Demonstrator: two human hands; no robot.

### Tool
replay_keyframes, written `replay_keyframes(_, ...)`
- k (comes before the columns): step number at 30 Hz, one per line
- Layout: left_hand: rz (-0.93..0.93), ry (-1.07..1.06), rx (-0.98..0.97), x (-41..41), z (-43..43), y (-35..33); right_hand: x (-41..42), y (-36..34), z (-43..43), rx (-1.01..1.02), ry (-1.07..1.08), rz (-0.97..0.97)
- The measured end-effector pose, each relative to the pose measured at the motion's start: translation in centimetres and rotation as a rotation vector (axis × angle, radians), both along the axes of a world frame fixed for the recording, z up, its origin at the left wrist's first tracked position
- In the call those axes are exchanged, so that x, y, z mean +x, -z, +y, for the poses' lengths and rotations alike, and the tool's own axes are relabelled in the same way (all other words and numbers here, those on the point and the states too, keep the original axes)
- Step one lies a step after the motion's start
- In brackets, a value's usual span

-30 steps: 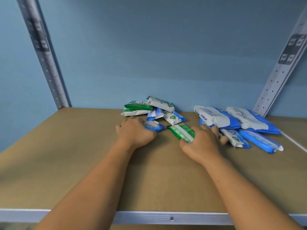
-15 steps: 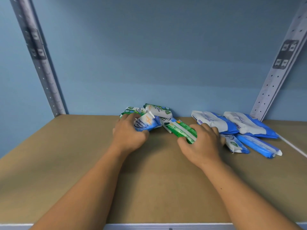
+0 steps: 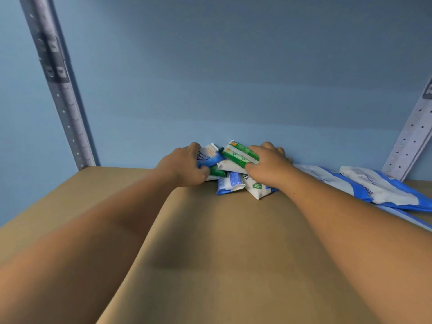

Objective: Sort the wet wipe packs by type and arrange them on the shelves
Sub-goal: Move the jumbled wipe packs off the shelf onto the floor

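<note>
Hands at work on a heap of small wet wipe packs (image 3: 236,184), at the far middle of a brown shelf board (image 3: 233,265). Over the last second the small packs have been drawn from a loose scatter into a tight heap against the blue back wall (image 3: 233,90). A blue-and-white pack (image 3: 209,156) is gripped by the curled fingers of the left hand (image 3: 184,167). A green-and-white pack (image 3: 239,154) is pinched between the fingers and thumb of the right hand (image 3: 268,168). Sorting by type seems to be under way, though the lower packs are too blurred to be told apart. The large blue packs (image 3: 378,188) lie just right of the heap, by the right upright (image 3: 411,136). Open board is left near and leftward, up to the left upright (image 3: 60,90). Any farther move is barred by the wall.
</note>
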State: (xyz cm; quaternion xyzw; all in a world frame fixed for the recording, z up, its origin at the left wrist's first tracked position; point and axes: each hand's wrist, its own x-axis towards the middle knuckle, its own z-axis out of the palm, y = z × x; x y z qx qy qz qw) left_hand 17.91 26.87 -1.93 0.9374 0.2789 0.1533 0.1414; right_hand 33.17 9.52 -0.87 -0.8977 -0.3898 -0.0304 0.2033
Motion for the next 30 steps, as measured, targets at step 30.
replay_keyframes(30, -0.177, -0.067, -0.154, -21.2, -18.4, -4.7, -20.3, -7.3, -19.5, -0.145, -0.019, -0.128)
